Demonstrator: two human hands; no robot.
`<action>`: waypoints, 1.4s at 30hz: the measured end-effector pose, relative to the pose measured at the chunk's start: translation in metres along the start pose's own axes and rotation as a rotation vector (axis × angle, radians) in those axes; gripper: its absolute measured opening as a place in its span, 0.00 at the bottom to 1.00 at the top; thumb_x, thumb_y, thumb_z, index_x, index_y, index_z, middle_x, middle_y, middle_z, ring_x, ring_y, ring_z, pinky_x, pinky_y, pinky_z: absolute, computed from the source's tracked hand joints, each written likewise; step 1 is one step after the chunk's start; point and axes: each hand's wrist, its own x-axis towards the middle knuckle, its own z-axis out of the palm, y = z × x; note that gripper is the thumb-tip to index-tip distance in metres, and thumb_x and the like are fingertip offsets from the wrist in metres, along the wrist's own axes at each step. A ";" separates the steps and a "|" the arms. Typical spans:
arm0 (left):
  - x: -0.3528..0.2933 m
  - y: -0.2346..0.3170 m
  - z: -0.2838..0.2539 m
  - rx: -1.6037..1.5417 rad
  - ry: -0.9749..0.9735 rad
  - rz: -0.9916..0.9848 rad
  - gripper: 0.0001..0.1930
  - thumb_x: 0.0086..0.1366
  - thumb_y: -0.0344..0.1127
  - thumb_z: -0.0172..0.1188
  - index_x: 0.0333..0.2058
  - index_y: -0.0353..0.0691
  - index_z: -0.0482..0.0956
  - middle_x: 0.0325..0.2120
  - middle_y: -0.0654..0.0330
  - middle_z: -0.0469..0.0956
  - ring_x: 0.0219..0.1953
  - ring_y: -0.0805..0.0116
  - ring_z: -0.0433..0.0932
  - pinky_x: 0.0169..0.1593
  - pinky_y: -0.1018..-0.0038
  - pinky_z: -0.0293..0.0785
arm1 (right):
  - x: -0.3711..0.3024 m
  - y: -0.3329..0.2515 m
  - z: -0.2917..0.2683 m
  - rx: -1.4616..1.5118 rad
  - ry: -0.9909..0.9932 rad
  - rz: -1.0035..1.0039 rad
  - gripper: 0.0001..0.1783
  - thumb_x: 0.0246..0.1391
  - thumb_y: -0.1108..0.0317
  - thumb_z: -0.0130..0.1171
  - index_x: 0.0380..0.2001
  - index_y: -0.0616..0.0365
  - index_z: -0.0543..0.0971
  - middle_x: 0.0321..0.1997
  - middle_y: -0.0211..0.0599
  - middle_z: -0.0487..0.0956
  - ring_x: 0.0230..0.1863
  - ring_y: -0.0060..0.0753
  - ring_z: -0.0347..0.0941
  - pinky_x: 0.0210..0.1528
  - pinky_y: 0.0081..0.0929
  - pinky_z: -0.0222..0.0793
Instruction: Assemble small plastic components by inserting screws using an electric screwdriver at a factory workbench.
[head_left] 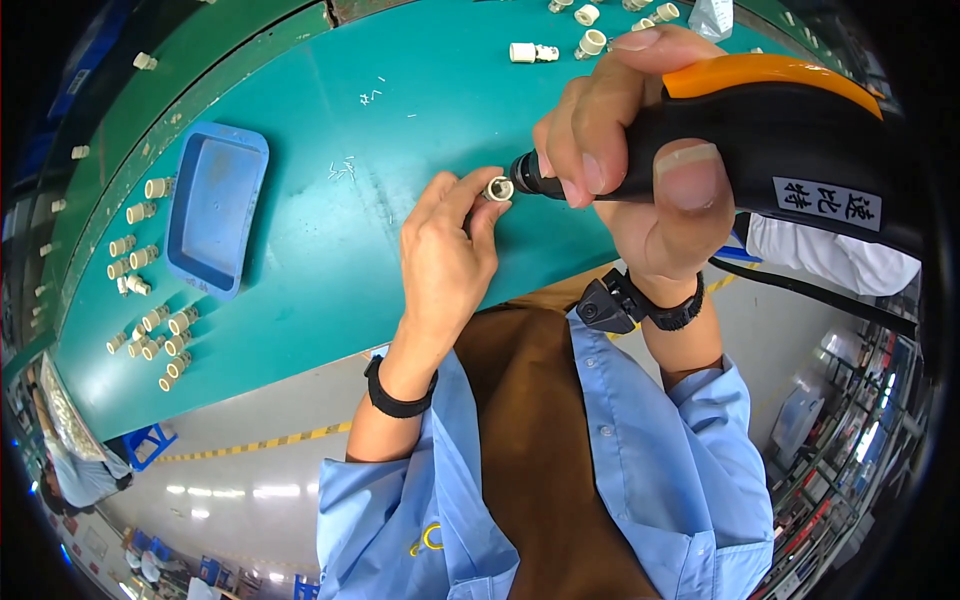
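Note:
Between thumb and fingertips, my left hand pinches a small cream cylindrical fitting with its open end turned up. My right hand is wrapped round a black electric screwdriver with an orange strip along its top. The tool's dark nose points left and sits right beside the fitting; whether its tip touches the fitting I cannot tell. Both hands are over the green table.
A shallow blue tray stands to the left, with several cream fittings around it. More fittings lie at the far edge near a clear plastic bag. Tiny white slivers are scattered mid-table. A black cable hangs at the right.

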 end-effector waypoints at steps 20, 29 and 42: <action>0.001 -0.002 0.001 0.088 0.024 0.067 0.09 0.55 0.24 0.60 0.37 0.37 0.79 0.24 0.54 0.72 0.23 0.54 0.73 0.27 0.64 0.67 | 0.001 0.012 0.013 -0.046 0.026 -0.025 0.17 0.58 0.64 0.54 0.48 0.57 0.66 0.19 0.30 0.65 0.17 0.21 0.61 0.21 0.20 0.59; -0.003 -0.012 0.001 0.036 0.024 0.107 0.14 0.53 0.21 0.61 0.41 0.37 0.78 0.25 0.55 0.74 0.22 0.58 0.74 0.27 0.67 0.69 | 0.015 -0.044 -0.005 0.146 -0.016 -0.190 0.31 0.56 0.41 0.49 0.56 0.49 0.66 0.26 0.23 0.69 0.23 0.21 0.65 0.28 0.27 0.62; -0.009 0.000 -0.022 0.014 0.213 0.317 0.24 0.52 0.17 0.63 0.50 0.33 0.73 0.27 0.56 0.82 0.28 0.67 0.82 0.29 0.80 0.77 | 0.013 -0.041 -0.005 0.201 -0.248 -0.107 0.35 0.54 0.38 0.52 0.58 0.46 0.62 0.27 0.23 0.70 0.25 0.21 0.67 0.31 0.26 0.65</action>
